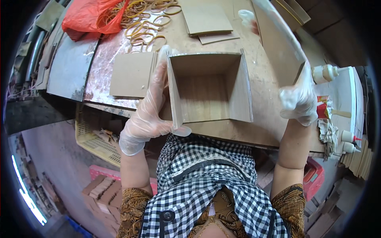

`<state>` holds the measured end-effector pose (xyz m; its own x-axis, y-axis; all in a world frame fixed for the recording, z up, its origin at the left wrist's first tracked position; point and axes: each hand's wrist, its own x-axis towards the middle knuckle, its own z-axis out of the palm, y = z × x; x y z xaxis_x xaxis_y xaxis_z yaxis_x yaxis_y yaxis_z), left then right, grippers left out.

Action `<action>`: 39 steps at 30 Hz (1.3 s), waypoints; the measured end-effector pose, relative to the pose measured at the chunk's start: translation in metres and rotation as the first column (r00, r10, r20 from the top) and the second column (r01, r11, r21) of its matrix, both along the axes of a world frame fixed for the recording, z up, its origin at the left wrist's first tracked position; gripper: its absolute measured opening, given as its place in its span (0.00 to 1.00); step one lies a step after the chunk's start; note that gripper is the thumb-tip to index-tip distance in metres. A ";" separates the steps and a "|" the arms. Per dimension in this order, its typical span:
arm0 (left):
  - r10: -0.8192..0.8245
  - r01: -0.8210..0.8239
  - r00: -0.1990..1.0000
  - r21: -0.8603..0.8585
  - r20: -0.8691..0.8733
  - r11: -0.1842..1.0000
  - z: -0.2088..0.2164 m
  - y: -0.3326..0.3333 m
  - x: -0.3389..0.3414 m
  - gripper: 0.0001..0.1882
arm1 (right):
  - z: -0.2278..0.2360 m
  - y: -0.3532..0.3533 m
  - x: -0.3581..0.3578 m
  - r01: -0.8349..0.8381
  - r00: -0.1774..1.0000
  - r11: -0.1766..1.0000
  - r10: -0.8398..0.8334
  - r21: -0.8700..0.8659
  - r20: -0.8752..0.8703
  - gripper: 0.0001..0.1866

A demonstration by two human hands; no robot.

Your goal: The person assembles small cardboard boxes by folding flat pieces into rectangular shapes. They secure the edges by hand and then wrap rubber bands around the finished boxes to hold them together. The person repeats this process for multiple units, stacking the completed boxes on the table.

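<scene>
Brown box (204, 95) on the desk (264, 123), just in from the near edge, between left hand (147, 115) and right hand (299, 101). Stands with hollow facing up and toward the body; seems to lack a near wall, though hard to be sure. Steadied from the left: grip spread along the outer wall, thumb hooked at the near corner, probably to keep thin sides square and prevent sliding.

Off to the right, apart from the box, a brown panel (279, 49) held up on edge. Grip closed on its near end, likely to leave most of the face untouched.

Laid flat just beside the left fingers, a panel stack (129, 75), presumably for a short reach. Farther back, another pile (206, 18), loose rubber bands (137, 25) and a red bag (85, 20), perhaps set there to free working room. Near the right wrist, a white bottle (324, 74), handy for that side.
</scene>
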<state>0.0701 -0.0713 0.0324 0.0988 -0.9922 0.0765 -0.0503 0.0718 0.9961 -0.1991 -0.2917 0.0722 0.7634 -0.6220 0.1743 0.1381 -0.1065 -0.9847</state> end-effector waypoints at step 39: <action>-0.031 0.055 0.978 -0.109 0.208 0.992 -0.001 0.001 0.012 0.68 | 0.092 0.074 0.104 -0.670 0.634 0.265 -0.282 -0.694 -0.720 0.71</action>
<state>0.0818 -0.0701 0.0312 0.0267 -0.9787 0.2034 -0.2475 0.1906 0.9499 -0.0950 -0.2173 0.1642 0.9681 -0.2191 -0.1219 -0.2214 -0.9752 -0.0054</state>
